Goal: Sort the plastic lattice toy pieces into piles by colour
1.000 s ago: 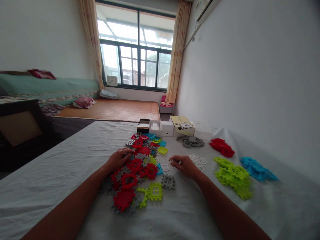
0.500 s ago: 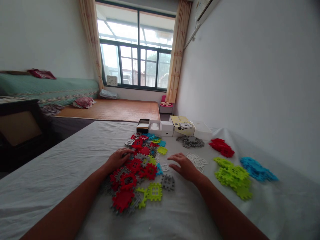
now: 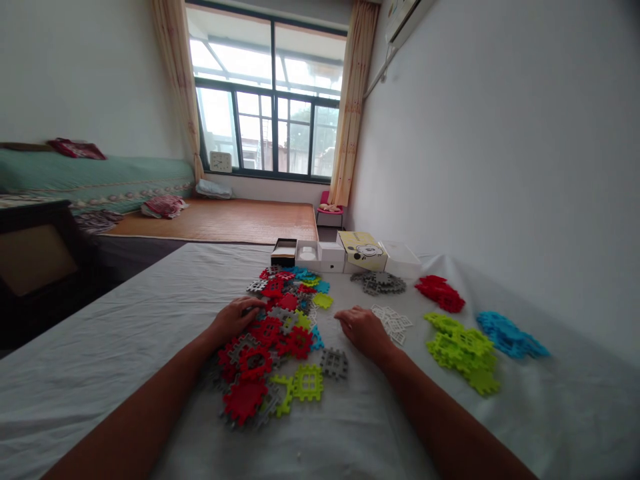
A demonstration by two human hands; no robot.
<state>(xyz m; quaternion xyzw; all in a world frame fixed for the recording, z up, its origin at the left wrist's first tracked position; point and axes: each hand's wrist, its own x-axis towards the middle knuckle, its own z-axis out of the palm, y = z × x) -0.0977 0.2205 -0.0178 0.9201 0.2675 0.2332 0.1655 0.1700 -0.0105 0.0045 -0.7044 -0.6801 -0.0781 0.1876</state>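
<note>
My left hand [image 3: 234, 320] lies on the left edge of a mixed pile of red, grey, green and blue notched tiles [image 3: 273, 333], fingers curled over a piece I cannot name. My right hand [image 3: 363, 328] rests on the white cloth to the right of that pile, fingers bent down and closed; what they hold is hidden. A grey tile [image 3: 334, 363] and a lime tile [image 3: 309, 383] lie just in front of it. A small heap of white tiles [image 3: 395, 321] sits right behind the right hand.
Sorted heaps lie on the right: grey [image 3: 381, 283], red [image 3: 440, 292], lime [image 3: 463, 347], blue [image 3: 507, 333]. Boxes [image 3: 350, 257] line the table's far edge. The white cloth [image 3: 125, 347] covers the table. A wall runs along the right, a bed platform [image 3: 225, 220] beyond.
My right hand, flat and spread half a second ago, has curled its fingers. The single white tile beside its fingertips no longer shows. My left hand has stayed put.
</note>
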